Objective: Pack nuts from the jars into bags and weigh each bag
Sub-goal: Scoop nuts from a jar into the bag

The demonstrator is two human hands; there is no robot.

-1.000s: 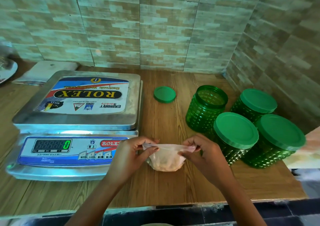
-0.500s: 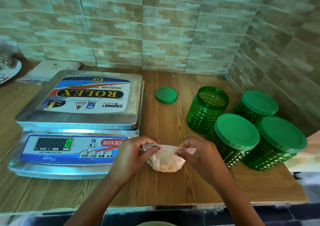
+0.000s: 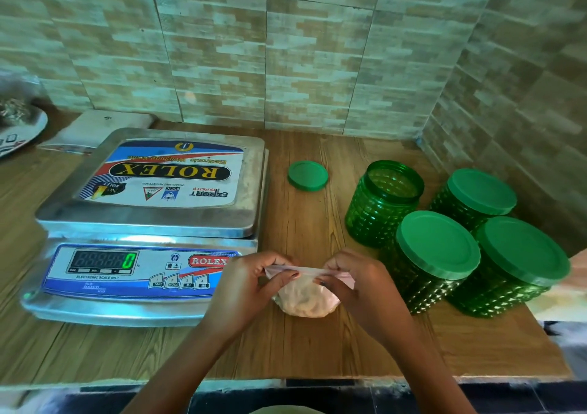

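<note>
A small clear bag of pale nuts (image 3: pixel 305 300) rests on the wooden counter (image 3: pixel 317 347), just right of the scale's front. My left hand (image 3: pixel 247 286) pinches the left end of the bag's top strip. My right hand (image 3: pixel 355 283) pinches the right end, so the strip is stretched flat between them. An open green jar (image 3: pixel 382 203) stands behind, its loose lid (image 3: pixel 307 175) lying flat to its left. The electronic scale (image 3: pixel 152 216) has a bare platform and its display reads 0.
Three lidded green jars (image 3: pixel 438 254) (image 3: pixel 521 264) (image 3: pixel 476 197) crowd the right corner by the tiled side wall. A white packet (image 3: pixel 95 130) and a plate (image 3: pixel 19 127) lie at the back left. The counter's front edge runs just below my wrists.
Both hands keep their pinch on the bag's top strip and have barely shifted; the bag stays on the counter. The camera moved slightly.
</note>
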